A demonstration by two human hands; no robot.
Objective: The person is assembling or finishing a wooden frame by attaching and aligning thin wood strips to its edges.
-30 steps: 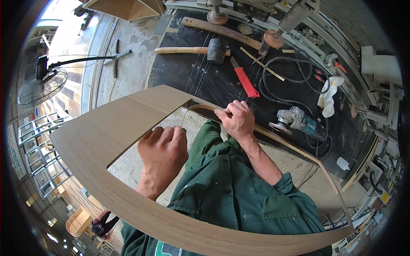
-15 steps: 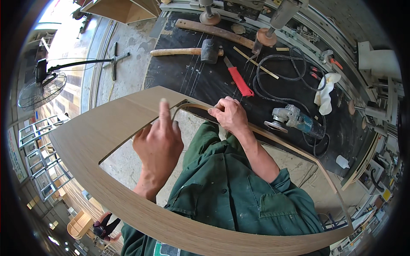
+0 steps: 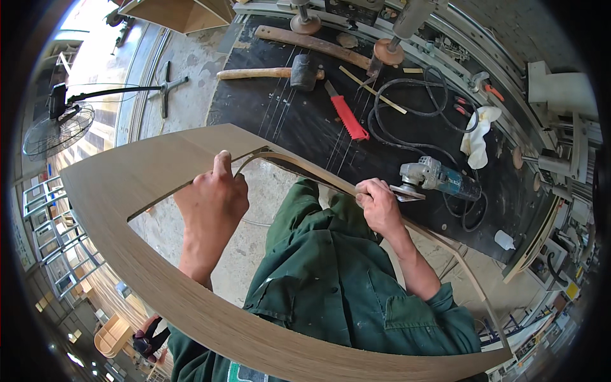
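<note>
A large curved wooden panel (image 3: 178, 280) with a wide cut-out surrounds my body, its far side by the black worktop. A thin wooden edging strip (image 3: 305, 167) runs along the far inner edge of the cut-out and bends in a loose curve at the far left corner. My left hand (image 3: 213, 207) is closed at that curved end, apparently around the strip, one digit pointing up near the panel; its other fingertips are hidden. Farther right, my right hand (image 3: 380, 207) pinches the strip against the panel's edge, close to the angle grinder's disc.
On the black worktop (image 3: 254, 105) lie a mallet (image 3: 307, 72), a red-handled saw (image 3: 349, 118), an angle grinder (image 3: 442, 178) with its cable, a white cloth (image 3: 478, 137) and a small white bottle (image 3: 504, 240). A fan (image 3: 60, 130) stands left. Another person (image 3: 149, 340) is at lower left.
My right hand has slid right along the strip, away from the corner. My left hand has moved slightly left, and its raised finger has come down. The panel has shifted a little left in view.
</note>
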